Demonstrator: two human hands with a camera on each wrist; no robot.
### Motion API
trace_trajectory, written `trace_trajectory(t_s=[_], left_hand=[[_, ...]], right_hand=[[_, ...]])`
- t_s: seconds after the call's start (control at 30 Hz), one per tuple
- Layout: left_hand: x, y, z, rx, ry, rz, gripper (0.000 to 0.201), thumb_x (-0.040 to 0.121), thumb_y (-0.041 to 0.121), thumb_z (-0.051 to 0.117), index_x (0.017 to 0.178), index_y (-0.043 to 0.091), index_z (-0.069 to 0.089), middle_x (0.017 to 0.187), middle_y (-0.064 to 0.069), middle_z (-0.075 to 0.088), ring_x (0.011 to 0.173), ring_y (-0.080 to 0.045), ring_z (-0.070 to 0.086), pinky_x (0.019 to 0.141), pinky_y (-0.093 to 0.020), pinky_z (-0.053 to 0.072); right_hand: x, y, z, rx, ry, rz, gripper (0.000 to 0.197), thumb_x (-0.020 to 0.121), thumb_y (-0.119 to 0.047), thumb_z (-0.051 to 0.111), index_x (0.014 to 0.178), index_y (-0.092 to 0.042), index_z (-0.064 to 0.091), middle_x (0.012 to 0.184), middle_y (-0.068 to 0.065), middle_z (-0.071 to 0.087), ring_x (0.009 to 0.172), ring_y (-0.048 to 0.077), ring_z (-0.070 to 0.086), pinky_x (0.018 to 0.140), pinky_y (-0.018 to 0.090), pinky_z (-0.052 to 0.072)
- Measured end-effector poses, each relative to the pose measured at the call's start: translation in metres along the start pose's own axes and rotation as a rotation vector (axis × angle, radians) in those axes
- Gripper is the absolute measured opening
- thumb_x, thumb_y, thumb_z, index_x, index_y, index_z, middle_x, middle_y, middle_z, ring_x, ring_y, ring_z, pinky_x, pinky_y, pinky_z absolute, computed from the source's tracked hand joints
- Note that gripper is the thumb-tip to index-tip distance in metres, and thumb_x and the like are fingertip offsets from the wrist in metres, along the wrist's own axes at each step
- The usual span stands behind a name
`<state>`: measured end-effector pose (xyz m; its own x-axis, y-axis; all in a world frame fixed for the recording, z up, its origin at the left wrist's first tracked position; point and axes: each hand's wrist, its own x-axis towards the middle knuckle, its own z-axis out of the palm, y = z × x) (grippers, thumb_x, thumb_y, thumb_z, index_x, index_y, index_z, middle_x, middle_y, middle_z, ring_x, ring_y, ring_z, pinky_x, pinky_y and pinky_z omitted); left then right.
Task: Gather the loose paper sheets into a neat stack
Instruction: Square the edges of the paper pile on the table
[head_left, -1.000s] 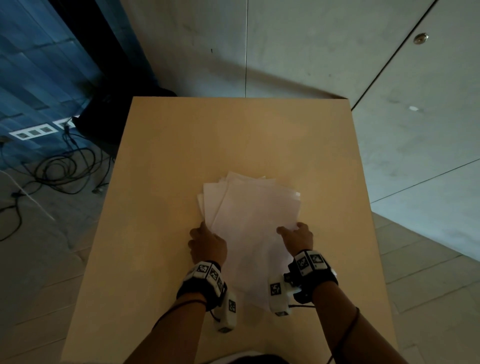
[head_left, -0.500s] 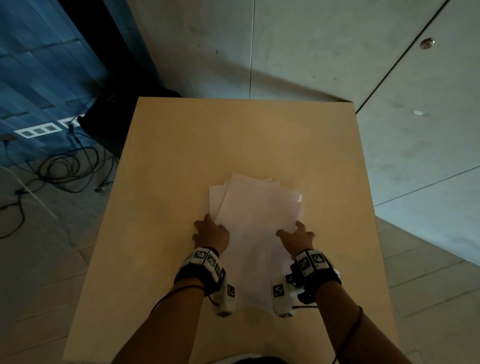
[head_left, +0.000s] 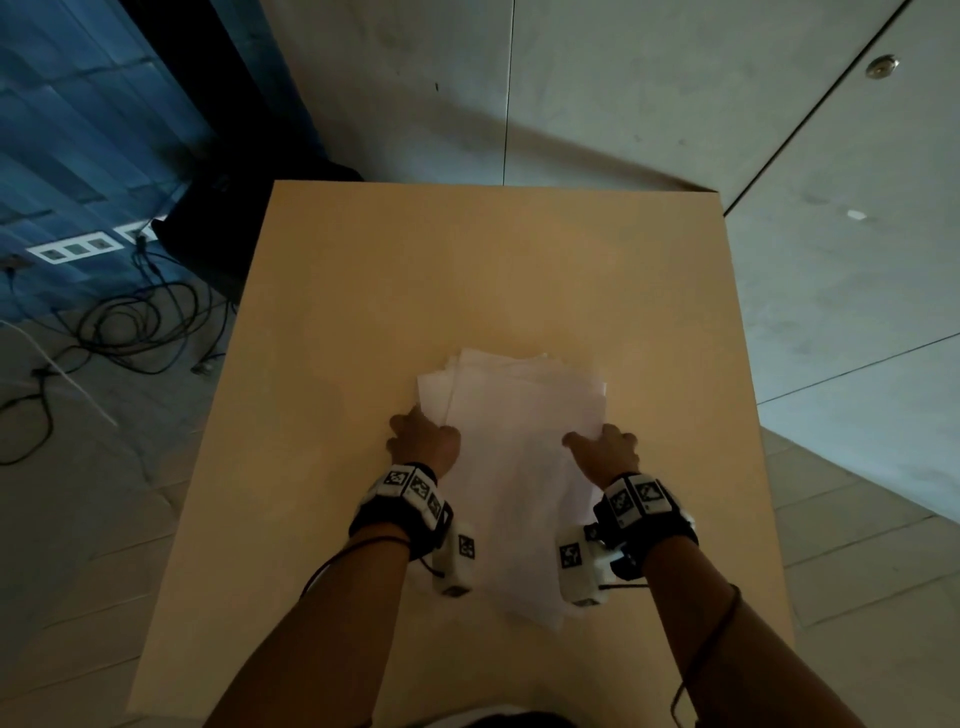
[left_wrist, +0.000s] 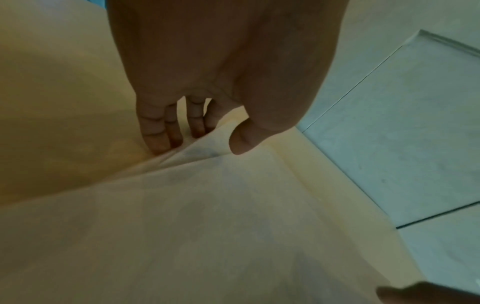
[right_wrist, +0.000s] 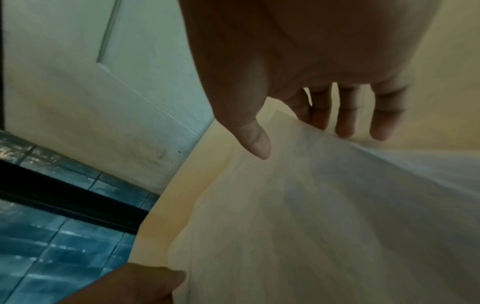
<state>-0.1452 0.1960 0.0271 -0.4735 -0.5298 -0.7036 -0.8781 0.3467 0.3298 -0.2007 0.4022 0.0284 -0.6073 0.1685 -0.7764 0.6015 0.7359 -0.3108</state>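
1. Paper sheets (head_left: 519, 457): piled on the near half of the bench (head_left: 467, 270), far corners fanned, not yet square.
2. Left hand (head_left: 423, 441): at the pile's left edge, fingers (left_wrist: 161, 135) extended, tips pushing against the lifted edge, thumb over it; no firm clamp visible.
3. Right hand (head_left: 605, 452): at the right edge, fingers (right_wrist: 345, 121) extended beyond it, thumb hovering above the top sheet; nothing gripped.
4. Likely purpose: squeezing both edges inward for alignment.
5. Hidden: sheet count, near corners behind wrist cameras.

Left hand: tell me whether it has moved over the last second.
Yes. The left hand has slid along the left edge of the paper sheets, toward the far edge of the table.
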Motion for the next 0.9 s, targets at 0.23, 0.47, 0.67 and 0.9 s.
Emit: trace_trajectory(t_s=[0.23, 0.47, 0.67, 0.9], left_hand=[[0.014, -0.007, -0.008, 0.046, 0.102, -0.090, 0.059, 0.086, 0.027, 0.047, 0.141, 0.007, 0.034, 0.144, -0.015, 0.029, 0.128, -0.043, 0.034, 0.104, -0.050, 0.038], [0.003, 0.007, 0.008, 0.107, 0.016, 0.037, 0.061, 0.088, 0.026, 0.047, 0.143, 0.007, 0.032, 0.143, -0.018, 0.030, 0.126, -0.042, 0.036, 0.106, -0.046, 0.037], [-0.008, -0.023, 0.004, 0.064, 0.101, 0.007, 0.058, 0.087, 0.033, 0.052, 0.136, 0.006, 0.038, 0.138, -0.020, 0.037, 0.123, -0.044, 0.041, 0.101, -0.046, 0.039], [-0.060, -0.072, 0.040, 0.107, 0.070, 0.080, 0.061, 0.090, 0.033, 0.053, 0.141, 0.007, 0.034, 0.142, -0.018, 0.035, 0.126, -0.041, 0.039, 0.105, -0.044, 0.036]], right_hand=[[0.009, -0.001, -0.012, 0.097, 0.066, 0.090, 0.078, 0.081, -0.051, 0.056, 0.144, -0.005, 0.041, 0.147, 0.018, 0.034, 0.131, 0.041, 0.042, 0.105, 0.047, 0.038], [0.003, -0.003, 0.008, 0.092, 0.045, 0.030, 0.067, 0.084, -0.042, 0.061, 0.139, -0.005, 0.048, 0.140, 0.018, 0.040, 0.126, 0.041, 0.045, 0.102, 0.044, 0.041], [-0.008, 0.023, 0.001, 0.039, 0.103, 0.055, 0.069, 0.088, -0.039, 0.059, 0.144, -0.005, 0.039, 0.147, 0.018, 0.030, 0.134, 0.044, 0.034, 0.107, 0.047, 0.035], [-0.044, 0.069, 0.027, -0.076, -0.003, -0.035, 0.067, 0.089, -0.040, 0.057, 0.145, -0.008, 0.037, 0.144, 0.018, 0.036, 0.132, 0.044, 0.039, 0.109, 0.047, 0.034]])
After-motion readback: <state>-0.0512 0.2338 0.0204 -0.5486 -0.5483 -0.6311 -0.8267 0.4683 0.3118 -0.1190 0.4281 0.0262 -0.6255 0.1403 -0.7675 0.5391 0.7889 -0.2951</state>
